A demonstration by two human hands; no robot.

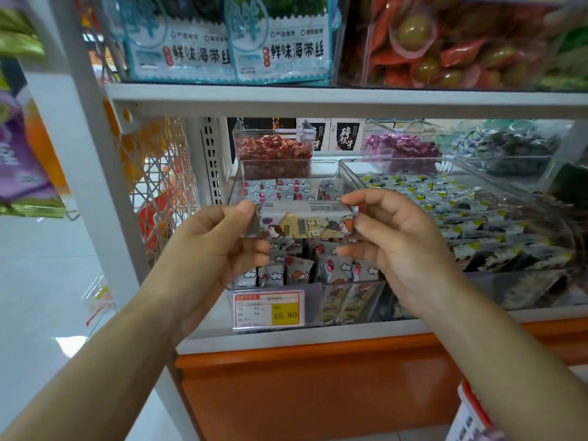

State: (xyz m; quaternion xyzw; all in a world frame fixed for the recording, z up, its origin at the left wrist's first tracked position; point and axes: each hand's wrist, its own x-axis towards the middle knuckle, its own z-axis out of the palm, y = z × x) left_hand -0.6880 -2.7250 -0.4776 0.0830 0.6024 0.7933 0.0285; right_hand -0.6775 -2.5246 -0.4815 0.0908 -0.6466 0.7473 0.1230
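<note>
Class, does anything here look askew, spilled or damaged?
Nothing stands out. The left hand and right hand pinch one snack packet by its ends, level, in front of the clear bin; its packets stand in rows, none spilled onto the shelf.

We are holding the packet (304,219) before the bin (327,170); a price tag (269,310) is hanging below it, a tray (359,168) lying to its right.

Bright, even shop light, probably from overhead; glare on the clear bins (345,161) and pale floor (38,297). The packet (305,219) looks slightly soft; edges blur and the shelf (318,98) bows.
</note>
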